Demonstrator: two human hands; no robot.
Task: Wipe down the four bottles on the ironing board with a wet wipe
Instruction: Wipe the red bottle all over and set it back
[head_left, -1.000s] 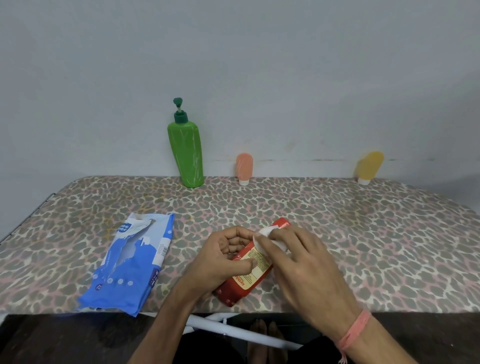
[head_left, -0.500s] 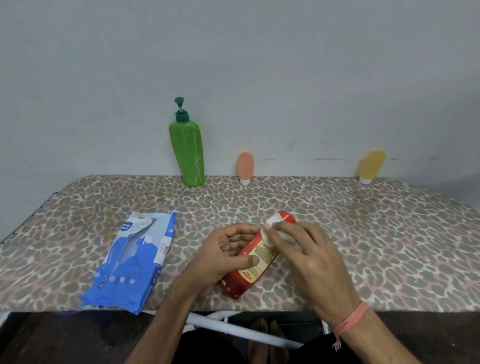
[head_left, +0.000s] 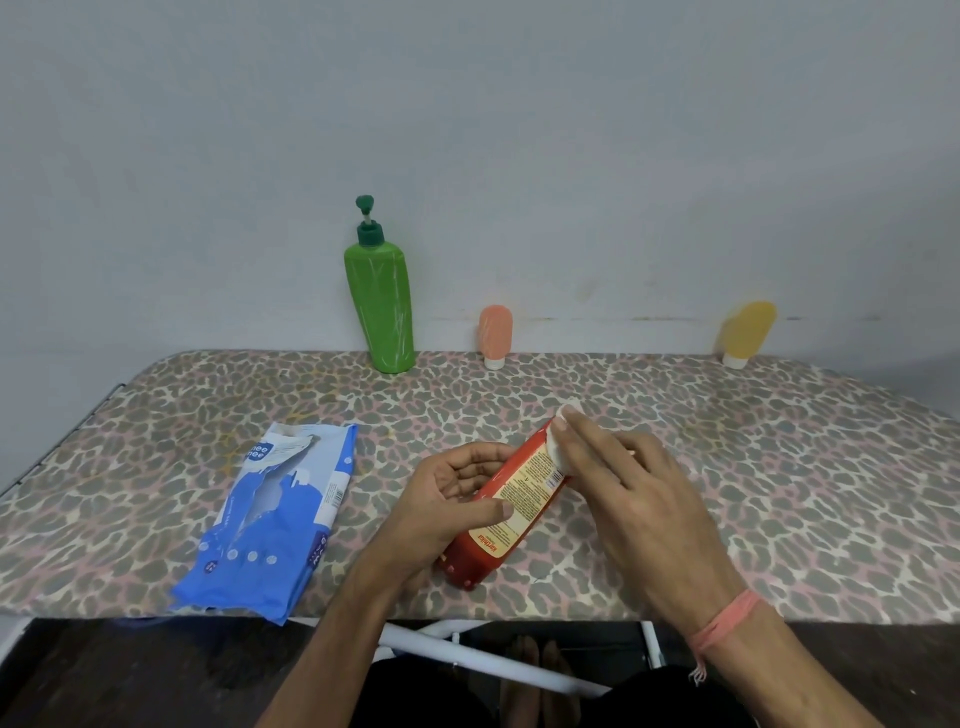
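Observation:
My left hand (head_left: 447, 504) grips a red bottle (head_left: 511, 506) with a yellow label, held tilted just above the leopard-print ironing board (head_left: 779, 493). My right hand (head_left: 628, 493) presses a white wet wipe (head_left: 558, 447) against the bottle's upper end; most of the wipe is hidden under my fingers. A tall green pump bottle (head_left: 382, 306) stands at the far edge by the wall. A small orange bottle (head_left: 495, 335) stands cap-down to its right. A small yellow bottle (head_left: 745, 332) stands cap-down, leaning, farther right.
An opened blue wet-wipe pack (head_left: 275, 519) lies on the board's left front. The grey wall runs right behind the far edge. White frame legs (head_left: 467, 657) show below the near edge, above the dark floor.
My right hand has slid the wipe up the red bottle towards its far end. The bottle sits a little farther from me and more stretched out in my left hand.

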